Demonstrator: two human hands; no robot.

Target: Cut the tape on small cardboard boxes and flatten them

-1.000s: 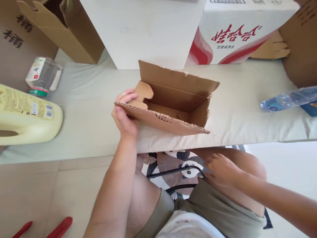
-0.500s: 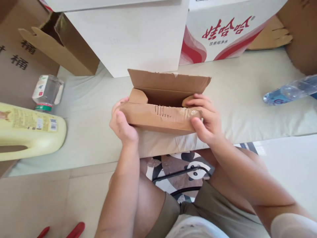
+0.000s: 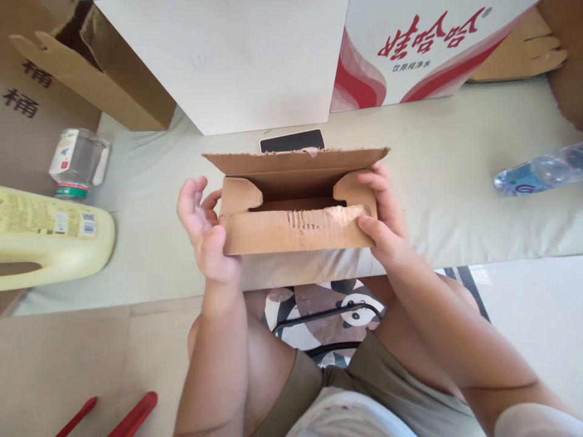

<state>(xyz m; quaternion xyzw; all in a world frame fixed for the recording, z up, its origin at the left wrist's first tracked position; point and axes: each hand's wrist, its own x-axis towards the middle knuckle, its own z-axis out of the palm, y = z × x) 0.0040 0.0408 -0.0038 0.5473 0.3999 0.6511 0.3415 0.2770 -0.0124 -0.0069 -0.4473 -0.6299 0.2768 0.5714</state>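
Observation:
A small brown cardboard box (image 3: 291,230) with torn flaps stands open near the front edge of a pale padded surface (image 3: 446,200). My right hand (image 3: 385,221) grips its right end, thumb on the front flap and fingers over the side flap. My left hand (image 3: 200,224) is at the box's left end with the fingers spread apart; only the thumb base touches the front flap. The inside of the box looks dark and nothing shows in it.
A dark phone (image 3: 291,141) lies just behind the box. Big white cartons (image 3: 228,60) and one with red print (image 3: 423,54) stand at the back. A yellow jug (image 3: 50,237) and a clear jar (image 3: 77,161) lie left, a water bottle (image 3: 540,170) right. Red handles (image 3: 132,416) lie on the floor.
My right hand came up from my lap and took the box's right end. The box was turned square to me. My left hand has loosened and spread its fingers. A phone now shows behind the box.

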